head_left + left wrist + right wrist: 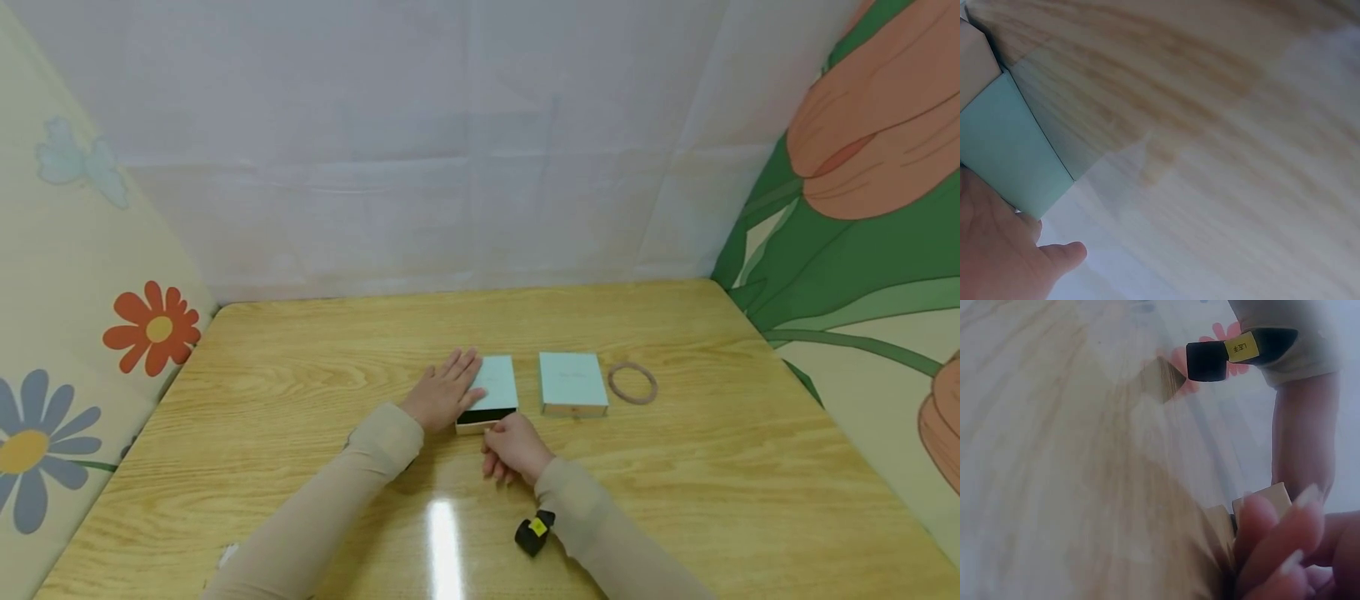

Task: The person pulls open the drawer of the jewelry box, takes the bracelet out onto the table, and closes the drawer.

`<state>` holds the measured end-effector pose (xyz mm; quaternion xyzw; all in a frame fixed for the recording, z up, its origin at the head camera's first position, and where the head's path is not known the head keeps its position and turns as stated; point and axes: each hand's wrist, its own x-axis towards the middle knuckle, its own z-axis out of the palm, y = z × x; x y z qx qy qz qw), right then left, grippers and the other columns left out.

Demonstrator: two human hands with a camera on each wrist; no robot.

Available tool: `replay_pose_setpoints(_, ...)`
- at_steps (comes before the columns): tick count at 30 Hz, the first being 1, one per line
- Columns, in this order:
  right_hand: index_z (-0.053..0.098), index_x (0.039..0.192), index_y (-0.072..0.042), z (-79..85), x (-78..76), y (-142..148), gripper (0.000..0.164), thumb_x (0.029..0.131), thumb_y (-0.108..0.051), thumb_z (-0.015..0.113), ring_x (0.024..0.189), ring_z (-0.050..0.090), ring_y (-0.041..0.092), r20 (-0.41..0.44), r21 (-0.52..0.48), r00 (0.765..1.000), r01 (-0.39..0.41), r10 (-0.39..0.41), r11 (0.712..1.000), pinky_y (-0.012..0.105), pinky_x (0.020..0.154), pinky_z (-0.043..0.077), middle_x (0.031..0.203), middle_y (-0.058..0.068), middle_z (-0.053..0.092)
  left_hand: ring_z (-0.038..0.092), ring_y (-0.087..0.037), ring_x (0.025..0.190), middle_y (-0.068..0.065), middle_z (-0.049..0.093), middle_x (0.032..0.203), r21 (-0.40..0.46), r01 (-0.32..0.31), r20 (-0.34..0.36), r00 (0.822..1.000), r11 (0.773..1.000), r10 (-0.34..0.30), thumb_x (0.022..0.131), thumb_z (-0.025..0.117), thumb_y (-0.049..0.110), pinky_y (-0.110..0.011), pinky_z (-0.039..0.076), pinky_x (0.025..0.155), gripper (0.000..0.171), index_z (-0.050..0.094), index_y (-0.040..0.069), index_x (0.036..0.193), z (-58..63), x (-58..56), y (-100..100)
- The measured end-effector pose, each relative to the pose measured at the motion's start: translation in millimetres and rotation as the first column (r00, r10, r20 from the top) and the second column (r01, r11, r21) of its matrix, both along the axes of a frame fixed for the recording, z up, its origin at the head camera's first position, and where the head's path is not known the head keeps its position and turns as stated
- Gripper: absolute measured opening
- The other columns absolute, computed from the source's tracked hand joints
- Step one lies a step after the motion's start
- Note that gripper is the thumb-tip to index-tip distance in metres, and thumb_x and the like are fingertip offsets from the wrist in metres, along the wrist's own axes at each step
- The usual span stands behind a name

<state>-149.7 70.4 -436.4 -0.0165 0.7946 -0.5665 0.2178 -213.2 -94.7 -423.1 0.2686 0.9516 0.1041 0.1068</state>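
A pale mint drawer-style gift box (495, 379) lies on the table with its cream drawer (470, 429) pulled partly out toward me, its inside dark. My left hand (442, 396) rests across the box's top left, fingers straight and spread. At the front edge of the drawer, my right hand (517, 446) pinches with thumb and forefinger, the other fingers curled below. In the left wrist view the mint side wall (1016, 144) shows above that hand. The right wrist view has the cream drawer end (1269, 499) behind the right fingers (1279, 544).
A second mint box (572, 379), its drawer closed, sits right of the first. Beside it lies a brownish-pink ring (632, 383). The wooden table (300, 358) meets a white cloth backdrop (420, 208), with flower-patterned panels left and right.
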Motion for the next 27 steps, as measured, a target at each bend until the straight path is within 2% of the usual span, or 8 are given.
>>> replay_pose_setpoints(27, 0.062, 0.073, 0.004, -0.8, -8.1, -3.9, 0.033, 0.100, -0.004, 0.045, 0.038, 0.048, 0.007, 0.015, 0.020, 1.000, 0.021, -0.021, 1.000, 0.018, 0.036, 0.038, 0.052, 0.002, 0.058, 0.001, -0.025, 0.148, -0.005, 0.005, 0.163, -0.008, 0.002, 0.030, 1.000, 1.000, -0.002, 0.107, 0.030, 0.043, -0.055, 0.012, 0.115, 0.063, 0.013, 0.008, 0.157, 5.9, 1.1, 0.8)
